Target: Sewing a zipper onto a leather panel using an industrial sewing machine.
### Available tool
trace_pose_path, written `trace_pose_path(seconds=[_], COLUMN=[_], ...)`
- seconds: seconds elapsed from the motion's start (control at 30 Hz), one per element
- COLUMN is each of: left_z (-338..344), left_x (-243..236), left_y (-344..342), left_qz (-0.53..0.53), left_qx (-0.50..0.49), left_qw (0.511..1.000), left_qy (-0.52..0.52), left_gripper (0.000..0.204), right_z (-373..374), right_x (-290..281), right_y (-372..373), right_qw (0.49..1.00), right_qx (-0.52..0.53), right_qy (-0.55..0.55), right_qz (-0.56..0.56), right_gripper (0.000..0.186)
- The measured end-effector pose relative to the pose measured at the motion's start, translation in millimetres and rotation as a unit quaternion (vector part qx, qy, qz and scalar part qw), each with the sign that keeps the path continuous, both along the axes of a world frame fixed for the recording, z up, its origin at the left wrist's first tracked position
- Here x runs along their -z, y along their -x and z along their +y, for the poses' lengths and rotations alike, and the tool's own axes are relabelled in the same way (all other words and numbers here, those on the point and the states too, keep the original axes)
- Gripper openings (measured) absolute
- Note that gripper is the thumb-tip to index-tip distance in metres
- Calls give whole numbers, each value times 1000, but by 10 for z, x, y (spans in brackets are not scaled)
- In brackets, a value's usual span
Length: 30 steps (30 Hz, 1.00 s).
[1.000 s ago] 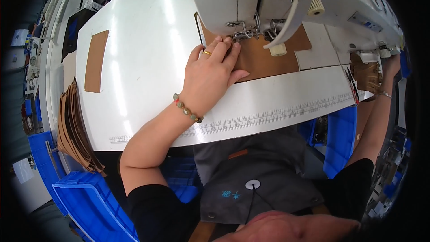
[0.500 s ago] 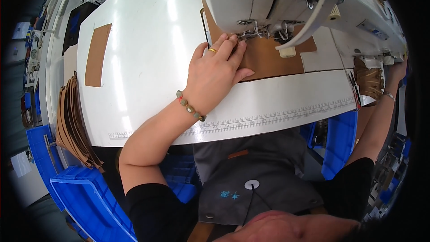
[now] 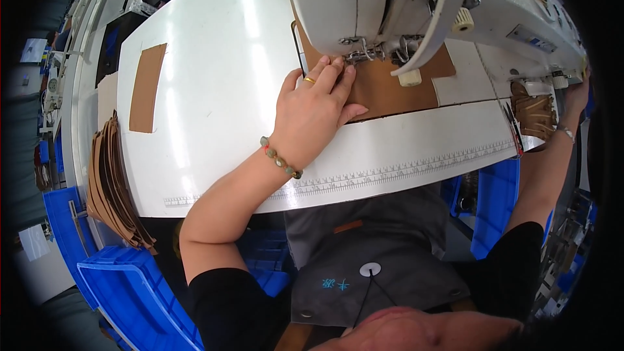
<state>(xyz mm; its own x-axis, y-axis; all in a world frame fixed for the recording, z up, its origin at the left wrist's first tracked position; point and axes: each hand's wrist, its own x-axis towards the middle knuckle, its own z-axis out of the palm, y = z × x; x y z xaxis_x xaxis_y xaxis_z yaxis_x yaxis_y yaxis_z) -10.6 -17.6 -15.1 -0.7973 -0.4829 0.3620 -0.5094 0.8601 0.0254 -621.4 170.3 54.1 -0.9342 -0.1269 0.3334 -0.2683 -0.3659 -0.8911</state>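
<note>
At your far left, a fanned stack of thin brown sheets (image 3: 112, 185) stands beside the glossy white worktable (image 3: 208, 136), where a brown rectangular piece (image 3: 148, 88) lies flat. Your left hand (image 3: 312, 110) is palm down, fingers extended and gripping nothing, their tips on the smooth brown leather-like sheet (image 3: 393, 94) beneath the white metal sewing machine (image 3: 335, 6)'s needle area. Right of it lie dark-bladed snips (image 3: 513, 127). Your right hand (image 3: 576, 99) reaches the machine's far-right end; I can't tell its grip.
</note>
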Motion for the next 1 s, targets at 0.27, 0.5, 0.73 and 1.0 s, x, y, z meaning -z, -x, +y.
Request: trace_pose_path(seconds=[0.27, 0.5, 0.73, 1.0], left_z=[-29, -34, -31, 415], left_x=[43, 7, -2, -98], left_y=[15, 13, -4, -139], left_qz=[1, 18, 59, 136], left_qx=[13, 13, 36, 321], left_qw=[1000, 1000, 997, 935], left_qy=[-7, -7, 28, 57], left_gripper=[59, 59, 51, 28], right_z=[328, 477, -810, -791], right_x=[284, 200, 471, -147], right_y=[327, -999, -2825, -3482], right_qw=[999, 818, 582, 518], right_qx=[-46, 177, -224, -495], right_qy=[16, -232, -390, -327], right_qz=[-3, 496, 678, 616], right_gripper=[40, 20, 17, 11])
